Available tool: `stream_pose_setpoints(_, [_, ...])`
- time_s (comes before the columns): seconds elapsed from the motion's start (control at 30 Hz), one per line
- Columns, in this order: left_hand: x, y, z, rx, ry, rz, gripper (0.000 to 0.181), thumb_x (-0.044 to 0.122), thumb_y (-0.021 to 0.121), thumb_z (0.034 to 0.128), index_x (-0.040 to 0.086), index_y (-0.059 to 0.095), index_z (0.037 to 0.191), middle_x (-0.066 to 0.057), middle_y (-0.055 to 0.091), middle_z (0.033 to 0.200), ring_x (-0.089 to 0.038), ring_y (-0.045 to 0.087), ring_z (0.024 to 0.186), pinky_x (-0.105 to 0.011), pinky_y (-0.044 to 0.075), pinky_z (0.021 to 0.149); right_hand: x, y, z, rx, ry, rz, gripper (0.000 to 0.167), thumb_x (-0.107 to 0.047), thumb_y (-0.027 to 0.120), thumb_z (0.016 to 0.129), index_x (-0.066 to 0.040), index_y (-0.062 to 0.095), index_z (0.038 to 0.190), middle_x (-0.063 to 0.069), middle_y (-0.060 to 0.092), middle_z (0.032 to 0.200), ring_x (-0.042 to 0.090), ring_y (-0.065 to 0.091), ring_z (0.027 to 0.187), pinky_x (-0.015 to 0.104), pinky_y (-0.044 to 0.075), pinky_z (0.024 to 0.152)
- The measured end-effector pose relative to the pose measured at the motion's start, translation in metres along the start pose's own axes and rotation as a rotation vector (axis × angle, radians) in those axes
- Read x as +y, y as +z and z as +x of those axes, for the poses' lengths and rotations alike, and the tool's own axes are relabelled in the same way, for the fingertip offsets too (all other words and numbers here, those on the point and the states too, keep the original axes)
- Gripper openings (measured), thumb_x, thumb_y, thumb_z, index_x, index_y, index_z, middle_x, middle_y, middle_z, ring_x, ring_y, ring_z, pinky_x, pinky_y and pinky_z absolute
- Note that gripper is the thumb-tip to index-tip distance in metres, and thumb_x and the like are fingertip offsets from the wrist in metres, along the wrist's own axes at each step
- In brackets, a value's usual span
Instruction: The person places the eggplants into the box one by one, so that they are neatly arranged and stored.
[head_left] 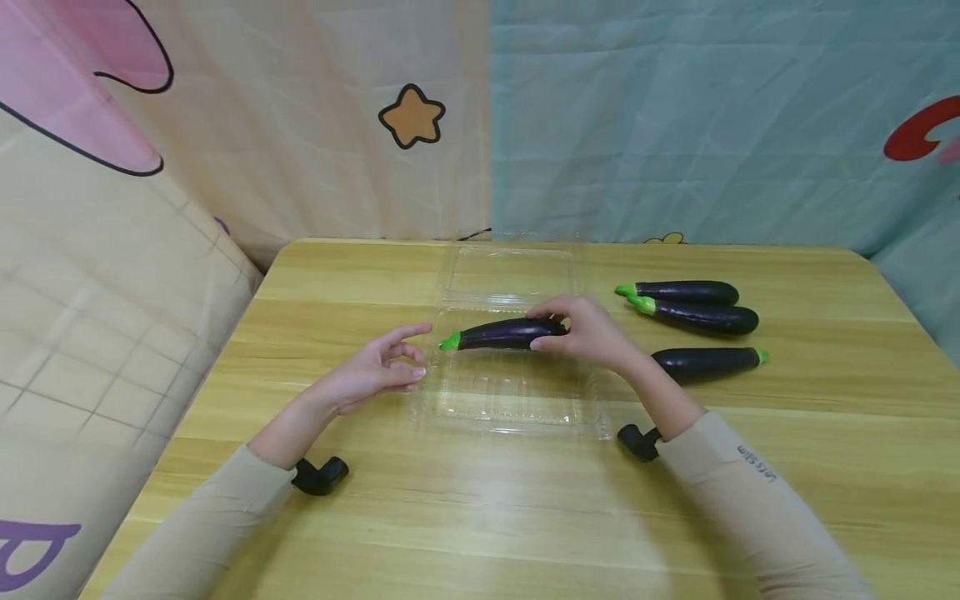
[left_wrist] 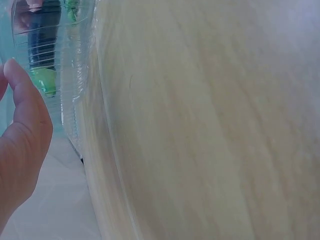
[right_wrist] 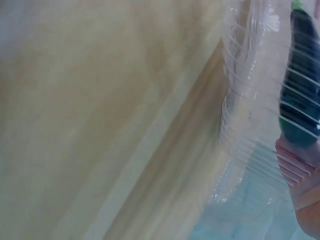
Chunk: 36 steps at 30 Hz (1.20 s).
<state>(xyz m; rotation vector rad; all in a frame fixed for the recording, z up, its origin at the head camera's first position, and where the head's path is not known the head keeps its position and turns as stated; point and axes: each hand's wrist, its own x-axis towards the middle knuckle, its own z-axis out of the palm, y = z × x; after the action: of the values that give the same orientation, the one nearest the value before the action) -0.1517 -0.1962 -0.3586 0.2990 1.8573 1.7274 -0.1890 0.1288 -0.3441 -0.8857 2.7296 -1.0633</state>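
A clear plastic container [head_left: 517, 423] lies with its lid folded back, away from the person. My right hand [head_left: 588, 333] pinches the thick end of a dark purple eggplant [head_left: 498, 334] between thumb and fingers, over the container's far part. The eggplant's green stem points left. Beside the container's left edge is my left hand [head_left: 375, 367], fingers spread and holding nothing. In the left wrist view, that hand [left_wrist: 25, 125] shows near the clear wall, with the green stem behind it. Through the plastic, the right wrist view shows the eggplant [right_wrist: 300, 75] and the right hand's fingers [right_wrist: 295, 160].
Two eggplants [head_left: 686, 292] [head_left: 705, 317] lie close together at the right of the wooden table [head_left: 495, 508]. Another eggplant [head_left: 708, 362] lies nearer, partly behind the right forearm. Black curved pieces [head_left: 321, 477] [head_left: 637, 442] show beside both wrists. Printed curtains [head_left: 675, 125] hang behind.
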Motion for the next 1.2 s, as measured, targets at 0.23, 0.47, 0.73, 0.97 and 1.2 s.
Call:
stream_pose_setpoints(0.23, [-0.001, 0.001, 0.000, 0.007, 0.000, -0.007, 0.072, -0.003, 0.057, 0.0886, 0.006, 0.018, 0.148, -0.008, 0.046, 0.104, -0.011, 0.056, 0.078, -0.022, 0.053, 0.073, -0.001, 0.009, -0.002, -0.008, 0.005, -0.124, 0.038, -0.020, 0.075, 0.080, -0.005, 0.066, 0.114, 0.011, 0.064, 0.114, 0.031, 0.055, 0.109, 0.046, 0.044, 0.093])
stream_pose_setpoints(0.47, [-0.003, 0.000, 0.000, 0.003, 0.004, 0.001, 0.071, -0.002, 0.058, 0.0888, 0.007, 0.019, 0.148, -0.008, 0.046, 0.104, -0.011, 0.056, 0.080, -0.023, 0.053, 0.075, -0.003, 0.011, -0.004, -0.014, 0.025, -0.165, 0.038, -0.021, 0.075, 0.080, -0.005, 0.066, 0.113, 0.011, 0.065, 0.113, 0.029, 0.058, 0.107, 0.045, 0.046, 0.091])
stream_pose_setpoints(0.73, [-0.001, 0.001, 0.000, 0.002, 0.007, -0.017, 0.070, -0.005, 0.056, 0.0887, 0.008, 0.020, 0.148, -0.007, 0.047, 0.103, -0.009, 0.056, 0.077, -0.021, 0.052, 0.073, -0.001, 0.014, -0.003, -0.013, 0.008, -0.214, 0.036, -0.021, 0.077, 0.078, -0.006, 0.067, 0.109, 0.009, 0.067, 0.108, 0.026, 0.061, 0.100, 0.042, 0.050, 0.085])
stream_pose_setpoints(0.97, [-0.001, 0.001, 0.000, 0.002, 0.008, -0.016, 0.071, -0.004, 0.057, 0.0886, 0.008, 0.020, 0.148, -0.007, 0.046, 0.103, -0.010, 0.056, 0.078, -0.021, 0.053, 0.073, -0.002, 0.013, -0.003, -0.009, -0.012, -0.219, 0.034, -0.021, 0.077, 0.077, -0.005, 0.068, 0.106, 0.008, 0.068, 0.103, 0.024, 0.062, 0.093, 0.040, 0.051, 0.080])
stream_pose_setpoints(1.2, [-0.002, 0.000, -0.001, -0.004, 0.015, 0.005, 0.072, -0.002, 0.058, 0.0887, 0.007, 0.019, 0.148, -0.009, 0.046, 0.104, -0.013, 0.057, 0.081, -0.023, 0.053, 0.075, -0.003, 0.007, -0.005, -0.015, 0.006, -0.069, 0.034, -0.018, 0.075, 0.079, -0.003, 0.067, 0.109, 0.009, 0.066, 0.108, 0.025, 0.060, 0.097, 0.042, 0.051, 0.083])
